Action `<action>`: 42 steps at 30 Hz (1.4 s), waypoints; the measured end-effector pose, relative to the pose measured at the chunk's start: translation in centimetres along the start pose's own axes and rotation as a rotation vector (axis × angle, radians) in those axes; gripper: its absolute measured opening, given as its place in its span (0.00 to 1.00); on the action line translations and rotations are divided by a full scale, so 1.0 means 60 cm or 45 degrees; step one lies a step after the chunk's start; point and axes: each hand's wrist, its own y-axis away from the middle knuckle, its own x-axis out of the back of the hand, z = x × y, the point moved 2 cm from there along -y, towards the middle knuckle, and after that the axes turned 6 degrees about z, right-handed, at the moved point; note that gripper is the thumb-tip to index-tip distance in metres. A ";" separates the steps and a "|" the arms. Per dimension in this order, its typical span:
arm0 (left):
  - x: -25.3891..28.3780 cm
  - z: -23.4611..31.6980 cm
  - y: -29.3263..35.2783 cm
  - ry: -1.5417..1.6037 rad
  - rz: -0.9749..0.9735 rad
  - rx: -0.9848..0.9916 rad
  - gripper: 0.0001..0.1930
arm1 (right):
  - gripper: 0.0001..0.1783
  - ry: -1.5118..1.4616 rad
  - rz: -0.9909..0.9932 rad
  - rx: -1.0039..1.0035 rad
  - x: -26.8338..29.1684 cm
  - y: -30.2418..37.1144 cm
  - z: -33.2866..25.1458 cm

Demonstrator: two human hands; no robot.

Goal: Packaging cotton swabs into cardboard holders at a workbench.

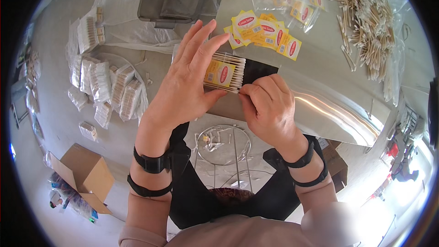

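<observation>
Table top (329, 105) is looking like glossy brushed sheet metal; swab packet (224, 74) is showing clear shiny plastic over a yellow paper label; loose swabs (370, 27) are showing matt wooden sticks, fluffy cotton tips; box (87, 174) is looking like matt brown cardboard.

swab packet (225, 74): white tips, yellow label with red oval. loose labels (265, 34): yellow, red ovals. desk (320, 105): shiny silver-grey. swab pile (370, 27): tan sticks, white tips. cardboard box (87, 174): brown. wrist straps (151, 162): black.

metal table (329, 105) | yellow labels (267, 34), loose cotton swabs (370, 27), clear bags (292, 0)
</observation>
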 end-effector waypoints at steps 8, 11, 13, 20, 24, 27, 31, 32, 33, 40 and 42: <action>-0.010 -0.003 0.001 0.024 0.006 0.016 0.53 | 0.14 0.031 -0.032 0.023 0.000 0.002 0.005; -0.010 -0.004 0.000 0.008 0.010 0.010 0.53 | 0.14 0.044 -0.054 0.025 0.001 0.000 0.005; -0.011 -0.005 0.000 0.015 0.012 0.013 0.53 | 0.14 0.049 -0.051 0.026 0.001 0.000 0.006; -0.012 -0.007 0.001 0.027 0.019 0.013 0.53 | 0.14 0.040 -0.054 0.029 0.001 0.001 0.008; -0.013 -0.006 0.001 0.031 0.014 0.025 0.54 | 0.14 0.025 -0.055 0.033 0.001 0.000 0.008; -0.013 -0.006 0.001 0.033 0.015 0.027 0.54 | 0.15 0.022 -0.051 0.028 0.001 0.000 0.009; -0.014 -0.007 0.002 0.034 0.018 0.032 0.54 | 0.15 -0.013 -0.044 0.008 0.002 -0.003 0.007; -0.014 -0.007 0.002 0.032 0.017 0.038 0.54 | 0.15 -0.020 -0.044 0.001 0.002 -0.004 0.007; -0.014 -0.006 0.002 0.033 0.017 0.037 0.54 | 0.15 -0.018 -0.044 0.001 0.002 -0.004 0.007; -0.013 -0.005 0.001 0.038 0.037 0.006 0.47 | 0.14 -0.075 -0.028 -0.032 0.004 -0.006 0.005; -0.011 -0.006 0.001 0.051 0.052 -0.033 0.42 | 0.14 -0.084 -0.032 -0.044 0.004 -0.006 0.006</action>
